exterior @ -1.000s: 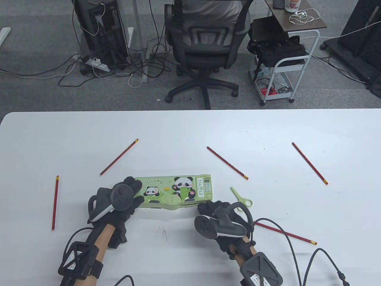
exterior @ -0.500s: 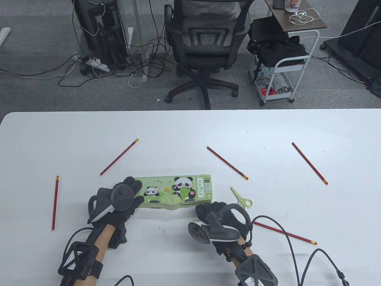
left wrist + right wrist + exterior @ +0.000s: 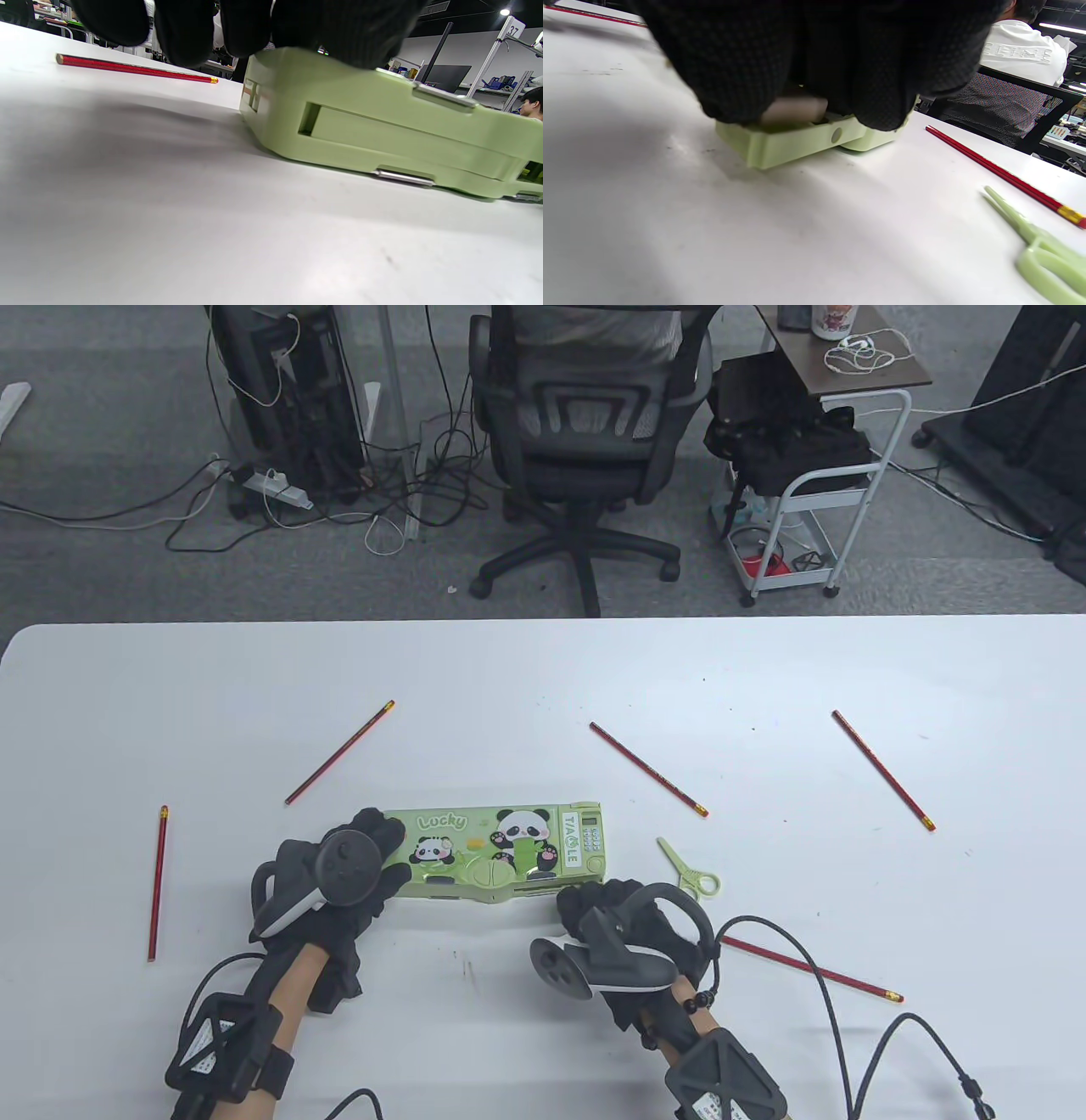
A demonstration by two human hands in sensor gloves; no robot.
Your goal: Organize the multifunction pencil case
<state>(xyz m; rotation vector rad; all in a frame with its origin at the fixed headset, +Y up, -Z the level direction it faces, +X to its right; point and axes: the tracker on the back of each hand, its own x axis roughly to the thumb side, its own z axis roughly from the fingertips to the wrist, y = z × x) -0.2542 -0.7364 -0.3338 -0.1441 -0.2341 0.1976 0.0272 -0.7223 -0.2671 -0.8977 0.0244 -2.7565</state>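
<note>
**Even overhead light, soft wrist views**

The table view is bright and sharp, lit evenly from above; the white table point(image 3: 543, 678) shows only faint, short shadows under the hands. In the left wrist view a broad soft shadow spreads over the table beneath the left hand point(image 3: 237, 25), whose gloved fingers are dark and out of focus. A ceiling lamp point(image 3: 505, 12) glares at the top right. The right wrist view is blurred up close: the right hand point(image 3: 818, 55) is a dark, soft mass, and the foreground table is hazy.
</note>
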